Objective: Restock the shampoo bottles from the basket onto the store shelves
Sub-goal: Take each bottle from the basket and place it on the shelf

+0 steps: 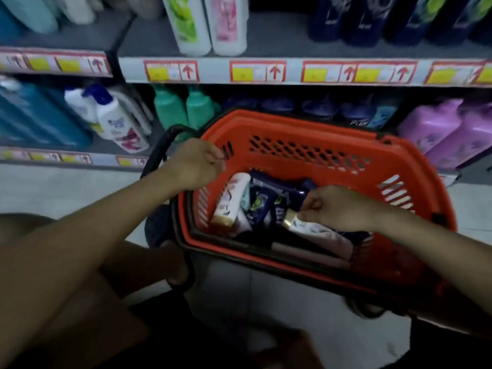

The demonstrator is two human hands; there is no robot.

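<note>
An orange shopping basket (306,129) stands on the floor in front of the shelves, holding several shampoo bottles. A pale pink bottle with a gold cap (231,199) lies at its left end, dark blue bottles (269,198) lie in the middle, and another pale pink bottle (319,234) lies toward the right. My left hand (195,163) hovers over the basket's left rim with curled fingers and holds nothing. My right hand (338,207) is inside the basket, its curled fingers touching the gold-capped end of the right pink bottle; whether it grips the bottle is unclear.
The upper shelf (279,71) carries white bottles with green and pink labels (207,25) and dark blue bottles (372,20). The lower shelf holds teal bottles (183,107), white pump bottles (114,123), blue jugs and purple jugs (447,131). The basket's black handle (159,150) arcs at its left.
</note>
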